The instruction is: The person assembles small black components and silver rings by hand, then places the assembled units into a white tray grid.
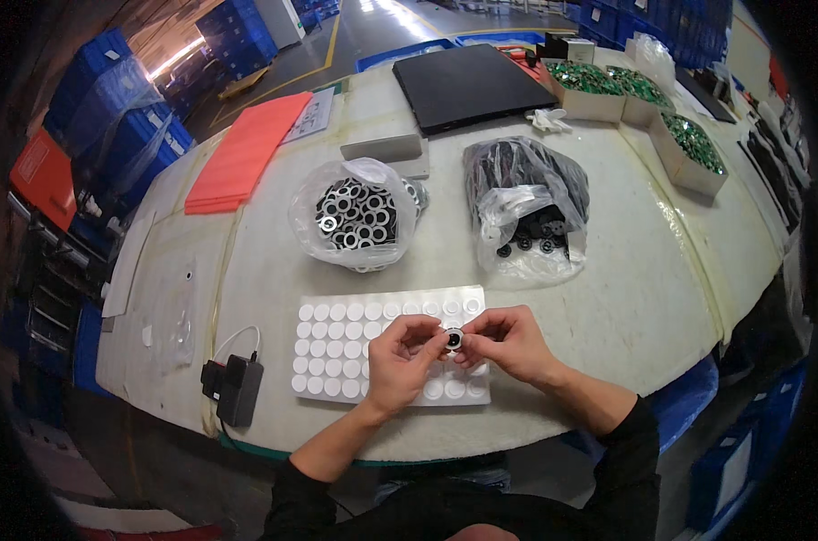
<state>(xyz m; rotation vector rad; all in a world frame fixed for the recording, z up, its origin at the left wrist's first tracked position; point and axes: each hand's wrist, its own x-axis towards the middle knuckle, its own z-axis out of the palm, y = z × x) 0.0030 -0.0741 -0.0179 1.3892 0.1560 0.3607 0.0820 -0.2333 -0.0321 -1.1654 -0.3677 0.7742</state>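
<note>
Between the fingertips of my left hand [403,356] and my right hand [510,343] is a small ring-shaped part [454,339], silver-white round the rim with a black middle. Both hands pinch it, one from each side. They hover over a white tray [302,389] laid out in rows of round white discs [334,349]; my hands hide part of its right half. Beyond the tray, an open clear bag [305,225] holds many silver-and-black rings [359,212]. To its right a second clear bag [530,261] contains small black parts [546,221].
A black power adapter [237,389] with a cable lies left of the tray. Orange-red sheets [246,153] and a flat black panel [472,86] lie farther back. At the far right, open boxes [697,176] hold green circuit boards [693,140]. A grey metal bracket [386,149] stands behind the ring bag.
</note>
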